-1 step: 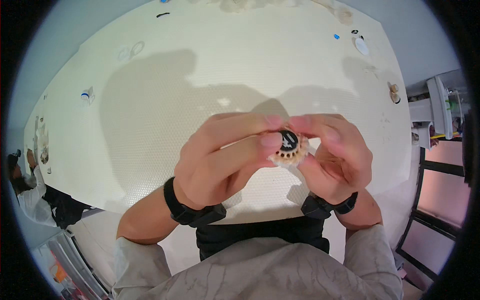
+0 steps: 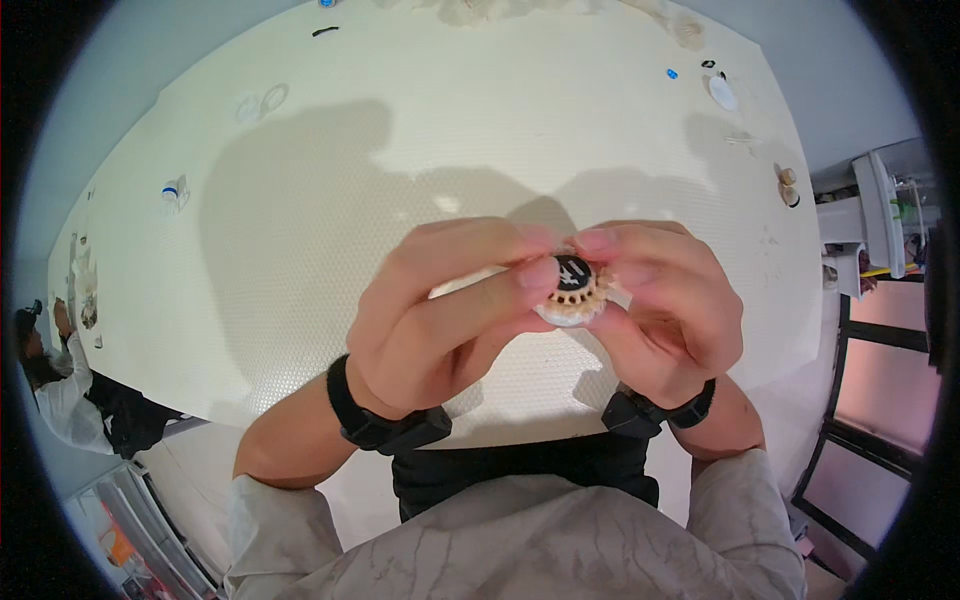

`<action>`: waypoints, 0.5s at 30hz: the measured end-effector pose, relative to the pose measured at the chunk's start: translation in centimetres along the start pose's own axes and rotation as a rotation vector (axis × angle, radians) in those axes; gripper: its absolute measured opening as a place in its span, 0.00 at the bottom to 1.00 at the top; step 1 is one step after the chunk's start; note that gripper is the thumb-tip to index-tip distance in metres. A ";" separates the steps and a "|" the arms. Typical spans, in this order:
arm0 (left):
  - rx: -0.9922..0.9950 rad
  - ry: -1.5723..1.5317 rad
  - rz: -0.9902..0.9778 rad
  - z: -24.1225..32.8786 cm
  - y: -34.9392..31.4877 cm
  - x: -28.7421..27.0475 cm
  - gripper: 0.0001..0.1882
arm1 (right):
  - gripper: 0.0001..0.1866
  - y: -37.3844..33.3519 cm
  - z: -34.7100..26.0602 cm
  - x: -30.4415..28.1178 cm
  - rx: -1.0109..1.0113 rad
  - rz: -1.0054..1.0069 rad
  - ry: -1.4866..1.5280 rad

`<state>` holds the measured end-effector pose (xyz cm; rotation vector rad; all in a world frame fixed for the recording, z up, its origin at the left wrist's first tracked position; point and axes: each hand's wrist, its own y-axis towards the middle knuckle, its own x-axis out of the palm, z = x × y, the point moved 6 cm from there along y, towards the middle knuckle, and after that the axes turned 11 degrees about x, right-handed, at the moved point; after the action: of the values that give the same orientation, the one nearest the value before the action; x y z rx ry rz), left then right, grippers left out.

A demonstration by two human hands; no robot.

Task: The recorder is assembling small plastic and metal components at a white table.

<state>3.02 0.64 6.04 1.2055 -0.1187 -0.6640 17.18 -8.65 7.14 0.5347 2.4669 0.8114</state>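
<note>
A small round piece (image 2: 574, 296) is held up over the table's near half, between both hands. It has a black disc with white marks on top, a tan ring with a row of dark holes, and a whitish rounded underside. My left hand (image 2: 425, 315) is closed on its left side, thumb and fingertips pressed to it beside the disc. From the other side, the fingertips and thumb of my right hand (image 2: 680, 300) pinch its edge. Fingers cover parts of both its sides, so its exact kind cannot be made out.
Around the white table (image 2: 480, 130) lie a white disc (image 2: 723, 93), a small blue piece (image 2: 672, 74), a blue-banded white piece (image 2: 170, 190) and tan round pieces (image 2: 789, 187). Another person (image 2: 65, 390) sits at the far left. Shelving (image 2: 885, 215) stands at the right.
The round piece has tilted and shifted slightly, showing more of its whitish underside. My fingers have moved a little with it; both hands keep hold.
</note>
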 end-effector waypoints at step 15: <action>0.056 -0.022 0.036 -0.4 -0.6 -0.3 0.17 | 0.22 0.3 0.1 0.2 0.019 -0.059 0.025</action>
<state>2.71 1.07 5.44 1.2467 -0.1782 -0.6464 17.11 -8.29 7.17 0.4582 2.5029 0.7767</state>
